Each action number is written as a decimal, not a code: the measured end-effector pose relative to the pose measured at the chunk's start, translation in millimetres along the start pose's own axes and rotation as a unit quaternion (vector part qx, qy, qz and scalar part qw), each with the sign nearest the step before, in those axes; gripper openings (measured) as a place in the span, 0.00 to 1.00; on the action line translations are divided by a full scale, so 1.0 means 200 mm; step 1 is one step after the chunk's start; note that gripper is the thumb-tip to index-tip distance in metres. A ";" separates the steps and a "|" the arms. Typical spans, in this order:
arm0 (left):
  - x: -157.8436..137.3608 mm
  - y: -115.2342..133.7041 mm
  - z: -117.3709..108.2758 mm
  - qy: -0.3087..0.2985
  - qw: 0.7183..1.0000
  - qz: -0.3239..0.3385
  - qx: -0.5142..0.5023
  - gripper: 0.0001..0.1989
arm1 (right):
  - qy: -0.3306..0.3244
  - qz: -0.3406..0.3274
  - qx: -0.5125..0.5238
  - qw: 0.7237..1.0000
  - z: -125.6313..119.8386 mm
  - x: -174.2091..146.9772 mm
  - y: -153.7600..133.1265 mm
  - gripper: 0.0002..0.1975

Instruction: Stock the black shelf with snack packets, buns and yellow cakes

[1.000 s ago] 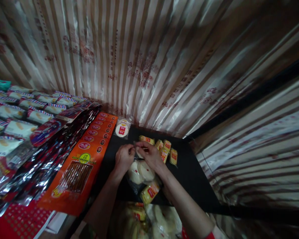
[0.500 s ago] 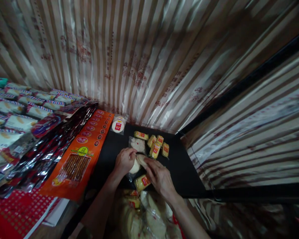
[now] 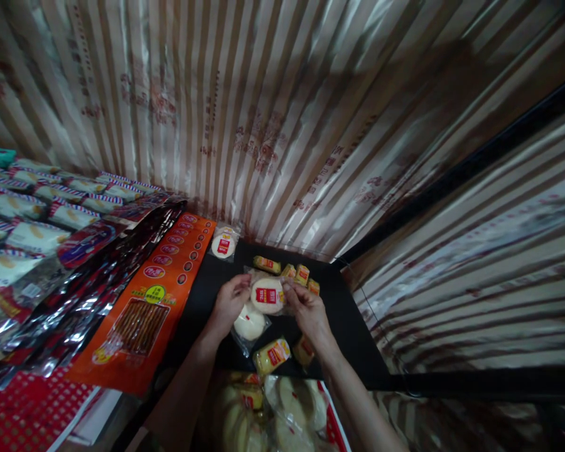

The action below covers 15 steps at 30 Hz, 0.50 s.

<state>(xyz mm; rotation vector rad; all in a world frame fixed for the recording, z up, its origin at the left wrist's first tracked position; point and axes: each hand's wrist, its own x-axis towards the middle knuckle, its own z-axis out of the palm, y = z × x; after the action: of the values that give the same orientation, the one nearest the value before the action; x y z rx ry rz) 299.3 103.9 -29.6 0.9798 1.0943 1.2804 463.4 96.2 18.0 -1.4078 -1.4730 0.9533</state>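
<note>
Between my two hands, above the black table, is a round pale cake in a clear wrapper (image 3: 267, 295), its red label facing up. My left hand (image 3: 231, 304) pinches the wrapper's left edge. At its right edge the fingers of my right hand (image 3: 307, 312) are closed on the wrapper. Just below it a second wrapped round cake (image 3: 249, 322) lies on the table with a small red mark on top. A yellow packaged cake (image 3: 272, 356) is nearer to me, and another yellow packet (image 3: 303, 349) lies partly behind my right wrist.
Several yellow packets (image 3: 267, 263) lie toward the back of the black table (image 3: 346, 326). One wrapped round cake (image 3: 225, 243) is at the far left corner. Orange snack packs (image 3: 155, 292) and white packets (image 3: 40, 235) spread leftward. A box of wrapped cakes (image 3: 287, 414) stands close to me. Striped sheeting (image 3: 263, 113) hangs behind.
The wrapped cake in my hands has turned from edge-on to flat, showing its red label. My right hand has risen to its right edge, uncovering more of the table.
</note>
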 end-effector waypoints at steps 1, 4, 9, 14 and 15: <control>0.00 0.02 -0.01 -0.001 0.999 -0.011 -0.037 0.15 | -0.013 0.010 0.015 1.000 0.02 0.03 -0.01 0.24; 0.01 0.06 -0.03 0.018 0.995 -0.019 -0.095 0.18 | -0.053 0.039 0.035 0.997 0.10 0.12 -0.04 0.22; 0.07 0.04 -0.04 0.121 0.986 -0.038 -0.109 0.16 | -0.066 0.028 0.027 0.997 0.26 0.30 -0.05 0.20; 0.14 0.02 -0.07 0.229 0.967 -0.037 -0.102 0.14 | -0.041 0.069 0.053 0.995 0.39 0.37 -0.01 0.25; 0.15 0.02 -0.07 0.243 0.964 -0.036 -0.098 0.13 | -0.033 0.077 0.059 0.995 0.41 0.37 0.00 0.24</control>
<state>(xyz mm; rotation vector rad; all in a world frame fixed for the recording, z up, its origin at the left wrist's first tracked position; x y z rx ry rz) 283.6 132.6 -31.3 0.4779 1.3274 1.5813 386.8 173.6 -3.9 -1.4291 -1.3477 1.1745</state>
